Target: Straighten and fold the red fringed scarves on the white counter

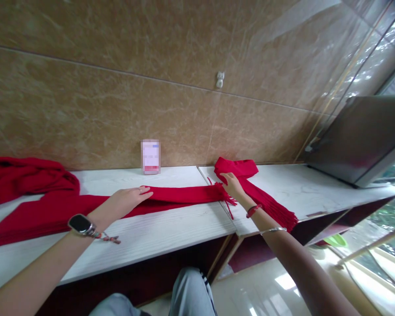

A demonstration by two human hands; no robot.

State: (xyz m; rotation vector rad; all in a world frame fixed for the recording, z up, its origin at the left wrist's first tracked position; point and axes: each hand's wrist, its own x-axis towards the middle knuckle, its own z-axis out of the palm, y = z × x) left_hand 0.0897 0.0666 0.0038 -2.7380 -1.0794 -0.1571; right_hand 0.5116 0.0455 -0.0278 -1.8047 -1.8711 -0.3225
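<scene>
Over white countertop (171,230), left hand (127,203) partly hides red scarf (184,194), right hand (234,188) meets its fringe (229,202), grips indiscernible.

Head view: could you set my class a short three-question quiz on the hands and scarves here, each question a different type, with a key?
1. True or false: a red scarf lies under the left hand.
2. Which is worn on the left arm? (a) a silver bangle (b) a watch (c) a glove
3. Fill in: the right hand is beside the ____ at that scarf's end.

Key: 1 true; 2 b; 3 fringe.
</scene>
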